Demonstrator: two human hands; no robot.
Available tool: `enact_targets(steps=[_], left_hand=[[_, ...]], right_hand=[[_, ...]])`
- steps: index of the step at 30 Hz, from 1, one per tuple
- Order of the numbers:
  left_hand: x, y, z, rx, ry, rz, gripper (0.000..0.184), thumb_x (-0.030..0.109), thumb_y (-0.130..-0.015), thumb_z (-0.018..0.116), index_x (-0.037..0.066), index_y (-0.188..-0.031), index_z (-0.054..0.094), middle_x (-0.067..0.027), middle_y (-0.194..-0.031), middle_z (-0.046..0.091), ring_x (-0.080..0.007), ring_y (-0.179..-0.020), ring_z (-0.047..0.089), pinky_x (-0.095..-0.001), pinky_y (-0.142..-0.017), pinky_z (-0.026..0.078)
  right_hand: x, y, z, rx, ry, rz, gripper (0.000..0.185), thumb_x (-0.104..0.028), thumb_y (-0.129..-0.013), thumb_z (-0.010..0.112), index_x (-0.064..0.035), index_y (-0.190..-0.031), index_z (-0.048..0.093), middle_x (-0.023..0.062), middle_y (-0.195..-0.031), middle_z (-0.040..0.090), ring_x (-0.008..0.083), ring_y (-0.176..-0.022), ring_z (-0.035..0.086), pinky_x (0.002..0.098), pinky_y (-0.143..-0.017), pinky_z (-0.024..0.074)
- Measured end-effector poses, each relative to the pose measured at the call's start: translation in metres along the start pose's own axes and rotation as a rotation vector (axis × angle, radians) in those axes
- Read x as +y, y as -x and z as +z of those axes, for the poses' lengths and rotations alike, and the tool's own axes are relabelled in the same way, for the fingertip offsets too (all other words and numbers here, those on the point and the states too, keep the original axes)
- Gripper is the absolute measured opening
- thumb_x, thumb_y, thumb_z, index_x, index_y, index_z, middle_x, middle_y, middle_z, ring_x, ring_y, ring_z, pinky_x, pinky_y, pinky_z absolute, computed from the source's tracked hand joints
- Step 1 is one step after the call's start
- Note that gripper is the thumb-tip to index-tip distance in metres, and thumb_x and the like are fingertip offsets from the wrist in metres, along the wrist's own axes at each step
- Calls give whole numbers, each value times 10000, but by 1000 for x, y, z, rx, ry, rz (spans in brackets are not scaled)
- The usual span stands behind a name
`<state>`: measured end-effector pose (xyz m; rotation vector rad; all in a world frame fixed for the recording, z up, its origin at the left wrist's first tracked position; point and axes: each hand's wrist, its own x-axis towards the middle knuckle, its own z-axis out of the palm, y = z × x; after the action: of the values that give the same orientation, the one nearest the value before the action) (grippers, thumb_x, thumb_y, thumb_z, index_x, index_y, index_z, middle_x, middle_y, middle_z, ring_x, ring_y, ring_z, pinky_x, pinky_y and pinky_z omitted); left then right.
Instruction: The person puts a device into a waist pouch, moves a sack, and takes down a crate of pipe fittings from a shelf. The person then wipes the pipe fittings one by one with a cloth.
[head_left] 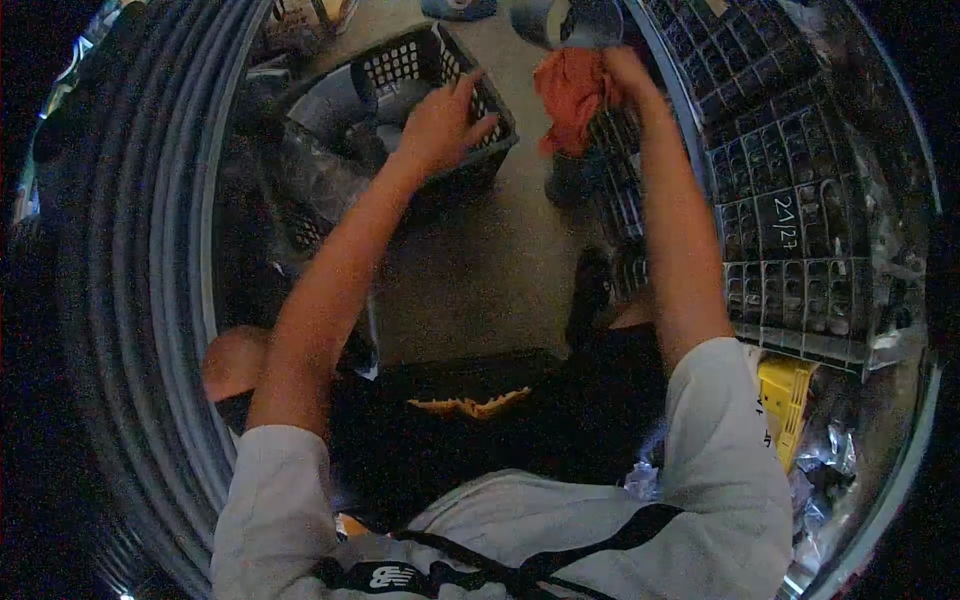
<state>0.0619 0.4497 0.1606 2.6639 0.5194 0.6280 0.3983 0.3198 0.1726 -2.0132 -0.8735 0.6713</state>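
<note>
My right hand (626, 76) is closed on a crumpled red cloth (572, 92), which hangs down from it. Just beyond the cloth is a grey, rounded pipe-like piece (537, 22); whether the cloth touches it I cannot tell. My left hand (440, 128) is over the right side of a black plastic basket (485, 150) with a perforated wall. Its fingers are apart and hold nothing that I can see. Inside the basket lie grey curved pieces (335, 105), partly hidden by the hand.
Black gridded crates (785, 195), one marked in white, line the right side. Thick dark ribbed tubing (165, 250) curves along the left. A dark cylindrical object (568, 182) stands below the cloth. A yellow object (785, 400) and crumpled clear plastic (830, 450) lie at lower right.
</note>
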Motion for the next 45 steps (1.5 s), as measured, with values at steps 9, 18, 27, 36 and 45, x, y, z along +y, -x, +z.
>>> enact_targets(steps=[9, 18, 27, 36, 45], left_hand=[[-37, 88, 56, -101, -289, 29, 652, 476, -841, 560, 222, -1402, 347, -299, -1444, 193, -458, -1322, 229, -521, -1100, 159], [-38, 81, 57, -184, -292, -63, 695, 503, -793, 590, 266, -1402, 354, -296, -1461, 167, -439, -1358, 179, -582, -1087, 110], [-37, 79, 54, -171, -247, -67, 651, 508, -807, 563, 263, -1384, 388, -276, -1465, 186, -423, -1357, 195, -576, -1089, 109], [-39, 80, 55, 3, -229, -150, 611, 468, -813, 576, 198, -1340, 422, -259, -1419, 249, -411, -1339, 205, -562, -1085, 121], [-66, 42, 60, 469, 468, -1092, 767, 199, -723, 718, -38, -1308, 283, -289, -1285, 397, -446, -1180, 420, -430, -977, 378]], right_hand=[[169, -30, 44, -23, 268, 397, 263, -276, -844, 520, -46, -744, 599, 102, -647, 559, 264, -510, 528, 388, -470, 430], [199, -72, 93, -36, 718, 362, 252, -279, -824, 554, -41, -883, 608, 134, -842, 584, 299, -719, 558, 411, -629, 452], [217, -73, 148, -6, 816, 338, 331, -283, -804, 587, -35, -1022, 616, 165, -1036, 608, 334, -928, 588, 435, -788, 474], [171, -36, 142, -12, 942, 273, 366, -245, -820, 556, -14, -1100, 600, 204, -1147, 591, 388, -1059, 570, 472, -879, 464], [47, -47, 43, 220, 777, 175, 405, -338, -811, 602, 16, -1002, 655, 250, -1042, 630, 358, -962, 625, 420, -839, 491]])
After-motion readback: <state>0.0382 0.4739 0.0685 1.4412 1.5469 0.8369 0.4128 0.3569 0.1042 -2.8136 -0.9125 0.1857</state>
